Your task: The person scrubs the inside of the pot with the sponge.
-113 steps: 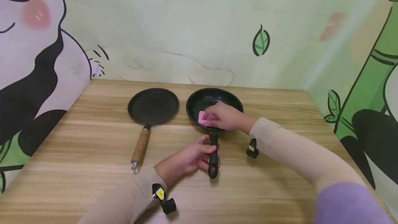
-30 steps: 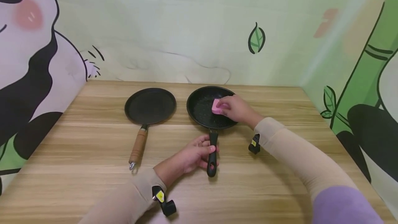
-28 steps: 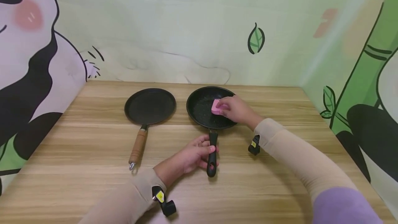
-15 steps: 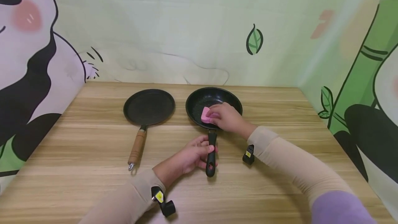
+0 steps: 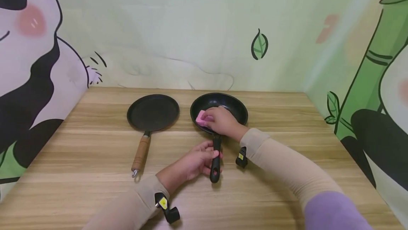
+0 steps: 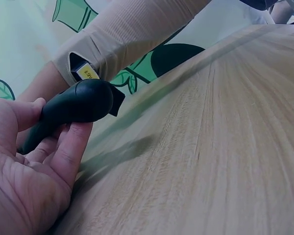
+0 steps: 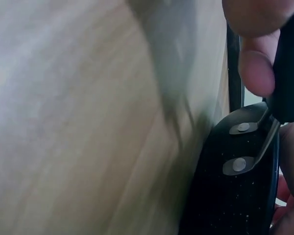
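Right hand [image 5: 220, 119] pinches pink sponge [image 5: 199, 118] inside pan [image 5: 234, 105], toward eight o'clock; left hand [image 5: 197, 160] grips handle [image 5: 216, 162], long axis twelve-to-six.

The sponge [image 5: 199, 119] is pink, the frying pan [image 5: 230, 104] white-flecked black.

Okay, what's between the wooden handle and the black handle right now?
The head view shows bare tabletop beside the wooden handle, then the left hand, which grips the black handle.
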`<act>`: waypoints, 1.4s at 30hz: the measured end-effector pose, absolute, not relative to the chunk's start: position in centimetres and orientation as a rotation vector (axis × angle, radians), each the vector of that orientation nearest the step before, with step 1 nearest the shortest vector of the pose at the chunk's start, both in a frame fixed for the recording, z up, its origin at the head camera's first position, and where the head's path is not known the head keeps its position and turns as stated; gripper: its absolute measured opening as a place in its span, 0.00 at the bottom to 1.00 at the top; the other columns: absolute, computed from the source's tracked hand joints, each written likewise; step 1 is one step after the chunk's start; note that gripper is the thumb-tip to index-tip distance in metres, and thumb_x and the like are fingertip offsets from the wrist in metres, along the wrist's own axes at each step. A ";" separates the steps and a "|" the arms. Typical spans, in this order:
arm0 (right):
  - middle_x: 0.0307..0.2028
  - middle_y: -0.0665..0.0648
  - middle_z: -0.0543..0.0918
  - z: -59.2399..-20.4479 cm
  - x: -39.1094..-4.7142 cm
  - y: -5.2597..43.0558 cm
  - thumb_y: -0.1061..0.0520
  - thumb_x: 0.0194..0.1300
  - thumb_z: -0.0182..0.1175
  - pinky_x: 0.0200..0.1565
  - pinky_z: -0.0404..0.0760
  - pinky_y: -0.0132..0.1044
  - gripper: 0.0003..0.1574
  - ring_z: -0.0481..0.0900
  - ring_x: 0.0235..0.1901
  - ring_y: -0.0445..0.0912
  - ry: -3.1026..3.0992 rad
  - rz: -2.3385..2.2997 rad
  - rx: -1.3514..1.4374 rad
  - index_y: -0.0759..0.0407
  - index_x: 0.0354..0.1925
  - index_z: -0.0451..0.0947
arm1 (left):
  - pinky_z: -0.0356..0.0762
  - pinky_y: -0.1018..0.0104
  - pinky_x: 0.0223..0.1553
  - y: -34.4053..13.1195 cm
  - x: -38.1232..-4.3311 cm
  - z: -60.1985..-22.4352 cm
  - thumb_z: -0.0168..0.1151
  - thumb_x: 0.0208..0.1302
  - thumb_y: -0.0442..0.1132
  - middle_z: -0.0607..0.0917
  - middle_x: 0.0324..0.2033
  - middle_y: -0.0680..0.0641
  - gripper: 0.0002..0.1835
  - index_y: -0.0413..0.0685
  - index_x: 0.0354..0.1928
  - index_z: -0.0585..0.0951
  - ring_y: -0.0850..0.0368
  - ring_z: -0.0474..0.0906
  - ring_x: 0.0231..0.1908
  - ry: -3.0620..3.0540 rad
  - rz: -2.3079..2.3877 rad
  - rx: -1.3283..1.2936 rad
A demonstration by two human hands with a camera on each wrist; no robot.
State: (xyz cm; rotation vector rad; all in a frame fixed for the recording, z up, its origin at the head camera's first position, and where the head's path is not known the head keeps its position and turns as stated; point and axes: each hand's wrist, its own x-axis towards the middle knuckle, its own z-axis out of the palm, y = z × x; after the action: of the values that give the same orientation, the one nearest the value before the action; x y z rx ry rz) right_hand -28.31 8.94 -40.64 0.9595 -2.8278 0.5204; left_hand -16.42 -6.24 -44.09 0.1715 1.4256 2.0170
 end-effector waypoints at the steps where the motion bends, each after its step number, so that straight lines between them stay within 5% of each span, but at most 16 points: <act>1: 0.46 0.52 0.88 -40.7 -28.4 8.9 0.54 0.66 0.68 0.61 0.72 0.45 0.11 0.82 0.51 0.50 -2.833 0.520 0.954 0.54 0.46 0.87 | 0.86 0.53 0.33 -6.3 -16.4 -44.2 0.53 0.75 0.35 0.82 0.47 0.45 0.25 0.40 0.69 0.61 0.47 0.87 0.34 1.426 2.014 0.163; 13: 0.50 0.54 0.87 -40.1 -29.2 10.2 0.54 0.66 0.67 0.58 0.73 0.47 0.14 0.80 0.51 0.52 -2.922 0.494 0.841 0.54 0.50 0.86 | 0.83 0.61 0.28 -7.9 -16.6 -44.0 0.57 0.72 0.37 0.85 0.48 0.41 0.30 0.42 0.71 0.60 0.49 0.86 0.29 1.554 1.980 0.132; 27: 0.52 0.55 0.86 -40.3 -29.9 11.2 0.54 0.67 0.67 0.60 0.71 0.47 0.14 0.79 0.53 0.52 -2.939 0.487 0.798 0.54 0.49 0.86 | 0.84 0.59 0.28 -8.3 -16.5 -43.1 0.61 0.69 0.32 0.85 0.41 0.37 0.30 0.42 0.68 0.61 0.50 0.81 0.24 1.794 1.989 0.133; 33: 0.53 0.55 0.86 -40.1 -30.0 11.1 0.53 0.68 0.67 0.60 0.72 0.47 0.14 0.78 0.53 0.53 -2.956 0.490 0.796 0.54 0.50 0.86 | 0.82 0.61 0.26 -8.8 -16.5 -42.7 0.64 0.67 0.33 0.85 0.39 0.36 0.28 0.43 0.67 0.67 0.50 0.80 0.27 1.989 1.916 0.129; 42: 0.54 0.53 0.85 -39.9 -30.3 10.5 0.52 0.68 0.68 0.60 0.72 0.47 0.14 0.76 0.51 0.53 -2.962 0.494 0.828 0.52 0.51 0.85 | 0.79 0.64 0.22 -10.3 -16.7 -42.0 0.65 0.66 0.35 0.84 0.33 0.41 0.24 0.44 0.63 0.74 0.52 0.77 0.19 2.263 1.770 0.145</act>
State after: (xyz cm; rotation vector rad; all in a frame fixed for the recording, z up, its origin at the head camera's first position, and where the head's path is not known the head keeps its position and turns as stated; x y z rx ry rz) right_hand -30.34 10.46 -39.92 0.8284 -2.9616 0.4944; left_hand -16.72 -10.32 -41.97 0.1448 2.2626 1.7697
